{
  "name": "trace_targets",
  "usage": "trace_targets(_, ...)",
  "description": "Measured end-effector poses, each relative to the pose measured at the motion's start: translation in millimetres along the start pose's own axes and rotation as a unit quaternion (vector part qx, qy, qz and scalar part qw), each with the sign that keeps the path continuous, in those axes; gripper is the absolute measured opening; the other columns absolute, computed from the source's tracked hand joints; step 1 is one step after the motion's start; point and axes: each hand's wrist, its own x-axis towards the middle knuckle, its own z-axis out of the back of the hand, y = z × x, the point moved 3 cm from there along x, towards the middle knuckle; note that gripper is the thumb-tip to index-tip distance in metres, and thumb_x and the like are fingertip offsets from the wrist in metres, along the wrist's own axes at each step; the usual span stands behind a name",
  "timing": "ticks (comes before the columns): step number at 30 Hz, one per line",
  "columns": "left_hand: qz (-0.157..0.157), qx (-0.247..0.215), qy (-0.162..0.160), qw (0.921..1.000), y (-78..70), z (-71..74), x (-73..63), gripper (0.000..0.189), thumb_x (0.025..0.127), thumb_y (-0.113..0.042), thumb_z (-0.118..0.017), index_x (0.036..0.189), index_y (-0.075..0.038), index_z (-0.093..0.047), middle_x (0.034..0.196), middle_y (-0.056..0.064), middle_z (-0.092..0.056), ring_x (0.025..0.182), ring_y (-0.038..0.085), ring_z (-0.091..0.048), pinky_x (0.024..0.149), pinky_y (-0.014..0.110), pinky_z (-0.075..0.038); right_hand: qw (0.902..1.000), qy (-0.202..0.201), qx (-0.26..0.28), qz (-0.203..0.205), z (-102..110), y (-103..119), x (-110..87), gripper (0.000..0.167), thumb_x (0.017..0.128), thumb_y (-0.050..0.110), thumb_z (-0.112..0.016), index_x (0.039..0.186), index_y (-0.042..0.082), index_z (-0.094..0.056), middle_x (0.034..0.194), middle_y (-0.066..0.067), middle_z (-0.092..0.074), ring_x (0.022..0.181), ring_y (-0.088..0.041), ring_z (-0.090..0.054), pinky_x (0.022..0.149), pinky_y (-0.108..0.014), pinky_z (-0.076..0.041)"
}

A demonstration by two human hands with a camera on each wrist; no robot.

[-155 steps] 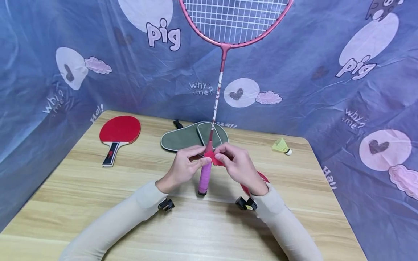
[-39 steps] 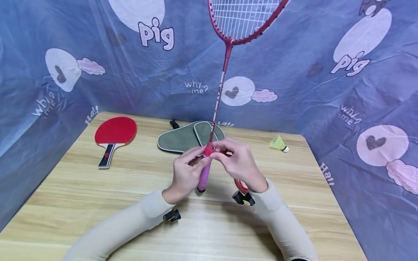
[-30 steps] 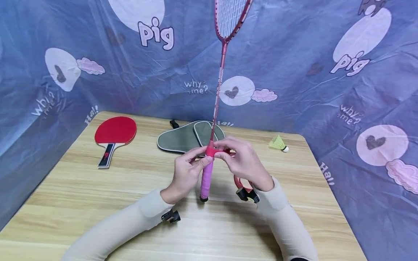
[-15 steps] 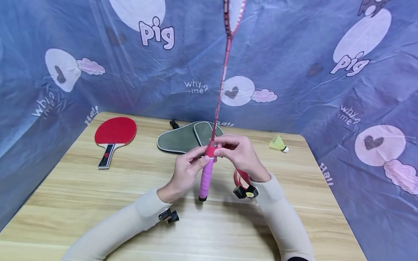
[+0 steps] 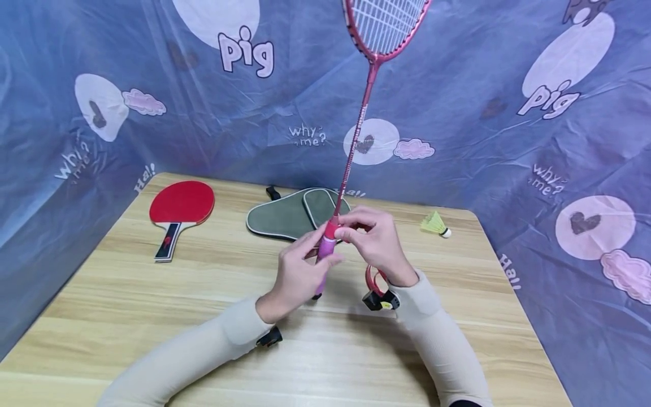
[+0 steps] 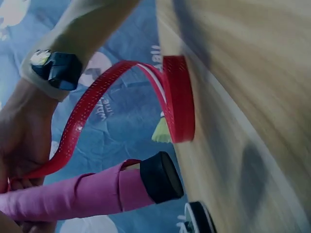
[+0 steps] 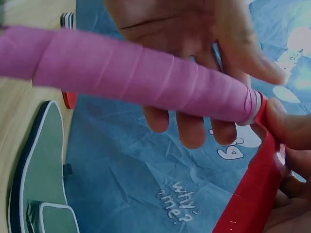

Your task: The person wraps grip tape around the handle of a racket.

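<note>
A red badminton racket stands tilted, head up, its handle wrapped in overlapping purple grip. Red grip tape circles the top of the handle and runs down to a roll by the tabletop. My right hand pinches the red tape against the handle top between thumb and fingers. My left hand has its fingers extended behind the purple handle, and its thumb is lifted off it. Between the red tape and purple grip, a pale band shows in the right wrist view. The handle's black end cap hangs near the table.
On the wooden table, a red table tennis bat lies at the left. A green bat case is behind my hands, and a yellow shuttlecock lies at the right. Printed blue cloth surrounds the back and sides.
The racket has turned about its shaft, and its head leans further right. Red tape has gone around the handle top. My left thumb has come off the handle; my right hand keeps its pinch.
</note>
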Motion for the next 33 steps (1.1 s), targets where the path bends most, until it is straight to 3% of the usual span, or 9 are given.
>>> trace_targets(2, -0.028, 0.024, -0.007, 0.9993, 0.3, -0.4, -0.5, 0.059, 0.076, -0.002, -0.087, 0.131, 0.002, -0.065, 0.108, 0.019, -0.076, 0.092, 0.026, -0.076, 0.079, 0.026, -0.063, 0.9998, -0.008, -0.017, 0.009, -2, 0, -0.7, 0.012, 0.08, -0.001, -0.082, 0.092, -0.001, -0.08, 0.08, -0.013, -0.072, 0.066, -0.005, -0.059, 0.056, -0.018, -0.051)
trace_targets(4, -0.035, 0.024, -0.013, 0.999, 0.6, 0.3, -0.5, 0.057, 0.076, -0.002, -0.087, 0.129, 0.002, -0.066, 0.104, 0.02, -0.077, 0.089, 0.029, -0.077, 0.077, 0.027, -0.063, 0.9989, -0.014, -0.038, 0.024, -3, 1, -1.1, 0.013, 0.079, 0.001, -0.084, 0.092, 0.001, -0.08, 0.079, -0.011, -0.073, 0.066, -0.005, -0.059, 0.057, -0.017, -0.05)
trace_targets(7, -0.016, 0.002, -0.015, 0.9998, 2.1, 2.8, -1.0, 0.052, 0.078, -0.003, -0.086, 0.127, 0.002, -0.067, 0.098, 0.022, -0.077, 0.085, 0.03, -0.078, 0.074, 0.025, -0.063, 0.9958, -0.013, -0.075, 0.051, -5, 3, -1.2, 0.015, 0.078, 0.004, -0.086, 0.093, 0.003, -0.081, 0.078, -0.008, -0.073, 0.066, -0.005, -0.057, 0.056, -0.015, -0.048)
trace_targets(12, 0.038, -0.022, 0.008, 0.999, 1.2, 4.0, -0.6, 0.052, 0.081, -0.006, -0.084, 0.128, 0.003, -0.065, 0.1, 0.023, -0.077, 0.089, 0.03, -0.077, 0.071, 0.024, -0.063, 0.9914, 0.005, -0.109, 0.073, -4, 4, -1.8, 0.018, 0.079, 0.006, -0.085, 0.096, 0.004, -0.081, 0.079, -0.005, -0.073, 0.067, -0.005, -0.054, 0.056, -0.014, -0.045)
trace_targets(20, 0.082, -0.044, 0.068, 0.9933, -3.8, 3.1, 1.0, 0.046, 0.087, -0.002, -0.077, 0.129, 0.006, -0.062, 0.11, 0.025, -0.074, 0.096, 0.032, -0.076, 0.075, 0.025, -0.063, 0.9945, 0.023, -0.082, 0.061, 3, 5, -3.3, 0.013, 0.08, 0.003, -0.083, 0.093, 0.004, -0.081, 0.08, -0.006, -0.073, 0.071, -0.006, -0.058, 0.057, -0.015, -0.048)
trace_targets(29, 0.112, -0.144, 0.137, 0.9735, -2.4, 1.2, 2.3, 0.045, 0.094, 0.004, -0.065, 0.136, 0.008, -0.053, 0.115, 0.032, -0.07, 0.091, 0.039, -0.076, 0.08, 0.033, -0.064, 0.9941, 0.034, -0.078, 0.067, 8, 7, -0.9, 0.009, 0.08, 0.002, -0.083, 0.088, 0.005, -0.081, 0.076, -0.005, -0.072, 0.068, -0.006, -0.056, 0.055, -0.016, -0.042)
trace_targets(33, 0.113, -0.168, 0.173, 0.9639, -2.5, 2.2, 3.3, 0.04, 0.096, 0.003, -0.062, 0.136, 0.007, -0.054, 0.111, 0.03, -0.07, 0.092, 0.036, -0.075, 0.084, 0.036, -0.064, 0.9981, 0.047, -0.023, 0.032, 11, 6, -0.5, 0.009, 0.079, -0.003, -0.082, 0.086, 0.002, -0.081, 0.076, -0.005, -0.072, 0.068, -0.009, -0.057, 0.054, -0.018, -0.042)
